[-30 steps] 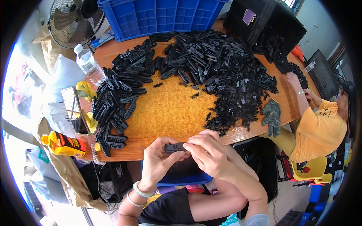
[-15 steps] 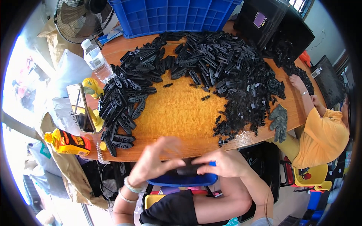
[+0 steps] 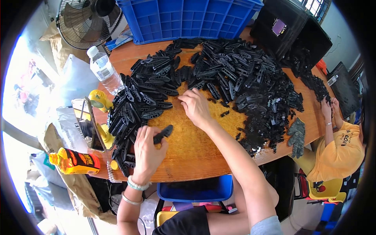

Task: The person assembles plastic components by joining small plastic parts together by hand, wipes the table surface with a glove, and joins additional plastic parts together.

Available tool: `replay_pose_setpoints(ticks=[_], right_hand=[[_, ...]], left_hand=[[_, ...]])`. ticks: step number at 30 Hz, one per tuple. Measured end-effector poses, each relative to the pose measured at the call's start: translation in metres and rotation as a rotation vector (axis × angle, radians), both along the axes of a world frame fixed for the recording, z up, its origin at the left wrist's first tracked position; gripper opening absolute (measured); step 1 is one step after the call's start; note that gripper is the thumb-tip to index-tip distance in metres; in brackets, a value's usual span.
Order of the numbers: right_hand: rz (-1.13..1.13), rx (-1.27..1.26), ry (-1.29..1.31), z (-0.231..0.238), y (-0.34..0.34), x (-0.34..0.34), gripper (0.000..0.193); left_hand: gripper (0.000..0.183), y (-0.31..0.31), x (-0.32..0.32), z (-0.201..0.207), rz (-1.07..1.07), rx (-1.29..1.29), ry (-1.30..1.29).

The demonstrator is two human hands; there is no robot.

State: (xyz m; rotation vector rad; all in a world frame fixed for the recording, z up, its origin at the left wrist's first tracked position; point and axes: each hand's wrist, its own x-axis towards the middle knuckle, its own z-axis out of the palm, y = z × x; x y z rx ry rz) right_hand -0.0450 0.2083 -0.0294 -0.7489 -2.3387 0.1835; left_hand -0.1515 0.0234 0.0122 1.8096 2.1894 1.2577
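Note:
My left hand [image 3: 149,150] is closed around a long black plastic part [image 3: 163,134], whose rounded end sticks out past the fingers over the table's near left. Farther forward, my right hand [image 3: 196,107] reaches down to the tabletop with its fingertips pinched together; what lies between them, if anything, is hidden. A big heap of similar long black parts [image 3: 137,94] curves along the left and back. Right of my right hand, a pile of small black clip-like pieces [image 3: 270,121] spreads out, with a single small piece [image 3: 225,114] lying apart from it.
A blue crate [image 3: 192,19] stands at the back, a black bin [image 3: 291,33] beside it. On the left are a water bottle [image 3: 105,70], a phone [image 3: 88,121], a yellow fan [image 3: 100,100] and an orange bottle [image 3: 74,161]. A glove [image 3: 296,138] lies near a co-worker [image 3: 338,147].
Both hands have left the blue tray at my lap. My left hand moved onto the table's near left and now holds a long black part; my right hand stretched forward to the tabletop.

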Motion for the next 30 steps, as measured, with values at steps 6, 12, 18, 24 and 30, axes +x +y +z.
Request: replay_pose_setpoints(ticks=[6, 12, 18, 24, 30], right_hand=[[0.118, -0.503, 0.303, 0.04, -0.039, 0.028, 0.013], [0.231, -1.098, 0.681, 0.066, -0.099, 0.097, 0.013], [0.257, -0.829, 0.571, 0.079, -0.125, 0.125, 0.015], [0.067, -1.099, 0.775, 0.078, -0.154, 0.13, 0.015], [0.062, -1.165, 0.735, 0.082, -0.167, 0.14, 0.014]], left_hand=[[0.011, -0.028, 0.013, 0.019, -0.071, -0.1, -1.048], [0.023, -0.036, 0.035, 0.019, -0.142, -0.016, -1.175], [0.03, -0.039, 0.066, 0.026, -0.171, -0.095, -1.201], [0.031, -0.043, 0.101, 0.022, -0.299, -0.017, -1.393], [0.033, -0.045, 0.098, 0.035, -0.362, -0.168, -1.397]])
